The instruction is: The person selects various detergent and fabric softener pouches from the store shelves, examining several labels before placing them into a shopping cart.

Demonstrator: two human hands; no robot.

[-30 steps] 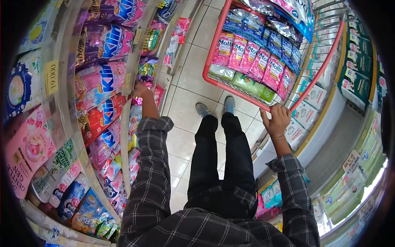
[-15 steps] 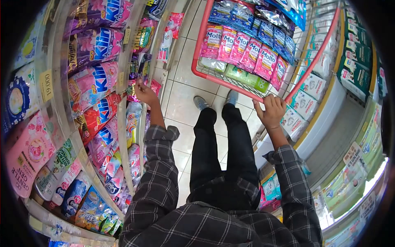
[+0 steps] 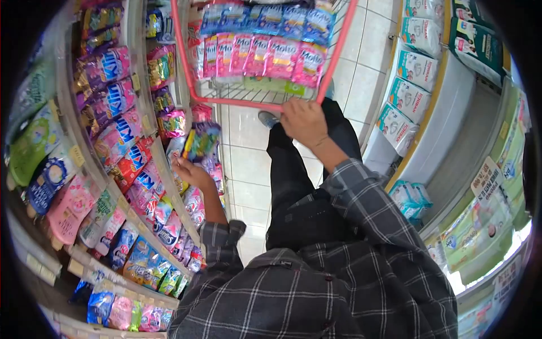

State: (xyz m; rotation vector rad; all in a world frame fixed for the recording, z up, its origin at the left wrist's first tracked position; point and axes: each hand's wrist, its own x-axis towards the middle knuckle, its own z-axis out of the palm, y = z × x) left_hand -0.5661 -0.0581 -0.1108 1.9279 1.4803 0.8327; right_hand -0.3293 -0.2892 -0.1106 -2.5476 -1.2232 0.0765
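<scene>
My left hand (image 3: 193, 174) is closed at the edge of the left shelf, its fingers pinched at the lower end of a dark green and purple packet (image 3: 202, 140), which is blurred and hangs out over the aisle. My right hand (image 3: 305, 121) is wrapped round the red handle (image 3: 243, 103) of a shopping cart. Inside the cart's wire basket lie rows of pink Molto packets (image 3: 282, 56) and blue packets (image 3: 271, 20), with a green pack (image 3: 262, 83) beneath them.
Shelves on the left hold Kiin pouches (image 3: 113, 104), a pink bottle-shaped pouch (image 3: 70, 206) and other bright packets. White and teal packs (image 3: 407, 99) stand on the right shelf, beside a grey shelf surface (image 3: 468, 124). Tiled floor (image 3: 245, 169) runs between them.
The cart and my right hand have shifted left in view. My left hand has moved down, and the dark packet now hangs out beside it. The view has turned toward the right.
</scene>
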